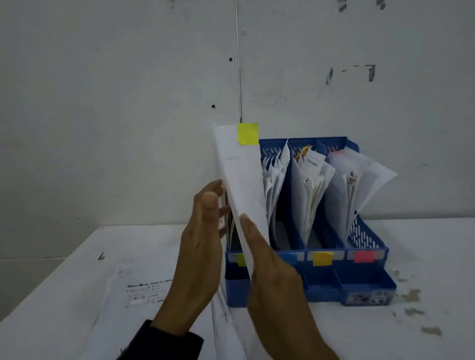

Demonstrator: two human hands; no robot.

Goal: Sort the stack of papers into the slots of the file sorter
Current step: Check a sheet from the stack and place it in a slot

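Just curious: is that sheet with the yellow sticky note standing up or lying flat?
Standing up. The sheet is held on edge between both hands, over the leftmost slot of the blue file sorter.

Both hands (227, 257) press a yellow-tagged sheet (244, 185) upright over the blue sorter's (367, 280) leftmost slot.
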